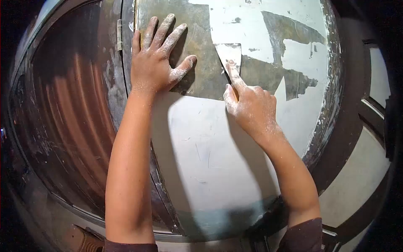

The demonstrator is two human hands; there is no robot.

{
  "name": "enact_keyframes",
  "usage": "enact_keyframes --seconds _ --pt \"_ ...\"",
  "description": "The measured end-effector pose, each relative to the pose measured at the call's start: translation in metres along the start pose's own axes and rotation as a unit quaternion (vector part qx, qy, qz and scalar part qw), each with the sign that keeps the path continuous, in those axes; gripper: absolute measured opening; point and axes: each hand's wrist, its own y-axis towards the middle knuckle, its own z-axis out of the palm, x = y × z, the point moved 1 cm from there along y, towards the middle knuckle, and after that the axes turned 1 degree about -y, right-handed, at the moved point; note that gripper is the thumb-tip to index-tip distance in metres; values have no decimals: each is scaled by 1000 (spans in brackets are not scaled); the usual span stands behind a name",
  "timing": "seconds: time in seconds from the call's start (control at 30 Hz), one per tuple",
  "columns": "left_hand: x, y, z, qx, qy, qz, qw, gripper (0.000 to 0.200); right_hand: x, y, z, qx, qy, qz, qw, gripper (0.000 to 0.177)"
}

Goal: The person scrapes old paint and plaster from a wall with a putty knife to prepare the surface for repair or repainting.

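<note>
My left hand (157, 63) lies flat with fingers spread against a bare brownish-grey patch of the door panel (201, 80), its fingertips dusted white. In my right hand (254, 105) is a putty knife (230, 52), with the index finger stretched along the blade and the other fingers wrapped round the handle. The wide end of the blade points up and rests on or very near the panel, at the border between bare surface and white coating (239, 25). Most of the handle is hidden by my palm. Smooth white covering (210, 147) fills the panel below both hands.
At left, a hinge (119, 35) joins the panel's dark frame to a section with reddish-brown folded curtain (73, 126) behind it. White smears run down the panel's right edge (325, 84). Further right stands a dark-framed door with pale panels (357, 180).
</note>
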Motion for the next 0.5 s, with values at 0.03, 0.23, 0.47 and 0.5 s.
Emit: enact_keyframes --seconds 0.03,0.23,0.47,0.5 --pt "0 0 0 2 0 1 1000 72 0 4 0 -19 11 -6 1000 55" --pt "0 0 1 3 3 3 1000 71 -7 21 2 -56 16 -19 998 54" --pt "0 -1 -1 20 11 2 1000 72 2 5 -1 -21 61 5 998 55" --pt "0 -1 -1 19 9 2 1000 72 3 12 -5 -43 50 1 998 55"
